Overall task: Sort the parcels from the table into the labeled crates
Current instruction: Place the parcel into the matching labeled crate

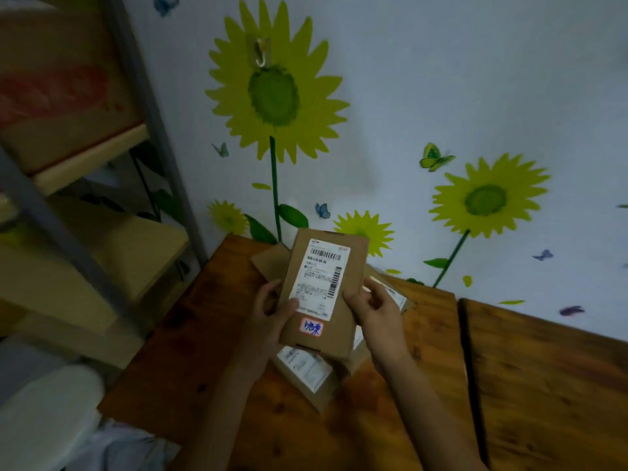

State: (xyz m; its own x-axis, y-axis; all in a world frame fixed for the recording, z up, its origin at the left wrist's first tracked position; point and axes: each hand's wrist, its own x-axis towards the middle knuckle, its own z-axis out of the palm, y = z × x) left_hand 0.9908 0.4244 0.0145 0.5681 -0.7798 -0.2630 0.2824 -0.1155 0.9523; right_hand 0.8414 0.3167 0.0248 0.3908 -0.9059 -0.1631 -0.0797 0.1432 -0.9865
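Observation:
A flat brown cardboard parcel (334,329) is held up above the wooden table (390,419), its white shipping label and a small red-edged sticker with blue writing facing me. My left hand (272,314) grips its left edge, thumb on the label's lower corner. My right hand (375,309) holds the right edge with curled fingers. Under the held parcel lie more brown parcels: one with a white label (306,367) near me, one (268,261) at the back left, another (394,294) behind my right hand. No labeled crate shows.
A metal shelf rack (68,185) with wooden boards and cardboard boxes stands at the left. A second wooden table (550,379) adjoins on the right. The wall with sunflower stickers (272,93) rises right behind the tables. A white rounded object (44,413) sits at the lower left.

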